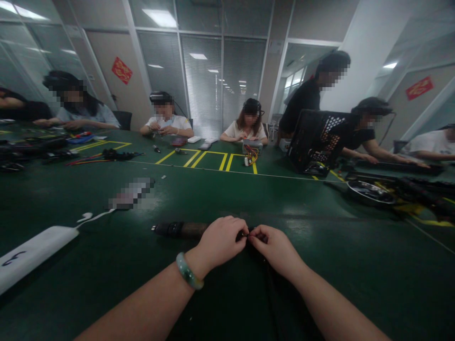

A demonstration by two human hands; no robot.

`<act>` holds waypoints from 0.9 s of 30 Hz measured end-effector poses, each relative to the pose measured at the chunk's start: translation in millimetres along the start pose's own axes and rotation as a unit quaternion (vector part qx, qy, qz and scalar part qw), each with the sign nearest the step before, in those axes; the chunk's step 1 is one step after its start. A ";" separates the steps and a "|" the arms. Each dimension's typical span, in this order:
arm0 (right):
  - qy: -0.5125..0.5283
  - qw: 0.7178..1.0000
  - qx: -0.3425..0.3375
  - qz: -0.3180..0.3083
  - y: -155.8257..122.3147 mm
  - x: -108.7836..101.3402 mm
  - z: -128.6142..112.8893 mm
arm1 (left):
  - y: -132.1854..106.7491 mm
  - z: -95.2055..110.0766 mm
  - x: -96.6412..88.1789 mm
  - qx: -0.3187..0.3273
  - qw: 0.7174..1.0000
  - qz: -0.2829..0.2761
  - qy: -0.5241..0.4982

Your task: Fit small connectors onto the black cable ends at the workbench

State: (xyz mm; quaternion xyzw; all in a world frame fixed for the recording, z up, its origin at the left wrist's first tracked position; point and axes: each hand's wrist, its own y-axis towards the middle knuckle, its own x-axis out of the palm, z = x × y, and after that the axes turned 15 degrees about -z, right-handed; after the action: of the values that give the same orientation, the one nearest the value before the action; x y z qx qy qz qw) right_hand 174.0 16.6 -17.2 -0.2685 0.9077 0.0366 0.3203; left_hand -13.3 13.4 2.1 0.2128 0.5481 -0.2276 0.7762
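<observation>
My left hand (220, 241) and my right hand (275, 248) meet over the green table (227, 199), both pinched closed on a small dark part between their fingertips that I cannot make out. A dark cylindrical tool (179, 229) lies on the table and runs from the left into my left hand. A dark cable (270, 293) trails from under my hands towards me. A pale green bangle (188, 271) sits on my left wrist.
A white power bank (31, 253) with a white cable lies at the near left. Several other people sit or stand around the far side with cables and parts. A black computer case (314, 142) stands at the right, a round dark fan (369, 192) beside it.
</observation>
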 end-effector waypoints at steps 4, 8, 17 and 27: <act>-0.009 1.000 0.005 0.006 0.9 1.2 3.0 | -1.2 0.3 -0.3 -0.009 1.000 0.000 0.003; -0.006 1.000 0.005 0.008 2.0 0.6 3.7 | -1.5 -0.2 -0.9 -0.022 1.000 -0.004 -0.004; -0.013 1.000 0.007 0.007 1.5 -3.2 -3.4 | 0.1 -1.6 0.8 -0.008 1.000 0.000 0.002; -0.016 1.000 -0.006 0.010 3.1 -0.9 2.5 | -1.4 -0.7 0.4 0.000 1.000 0.007 -0.005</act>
State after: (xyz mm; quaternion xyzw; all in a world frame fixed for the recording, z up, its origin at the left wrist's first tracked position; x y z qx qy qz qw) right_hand 174.4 20.2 -19.0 -0.2609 0.9048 0.0495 0.3329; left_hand -14.6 12.7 1.4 0.2158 0.5423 -0.2235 0.7807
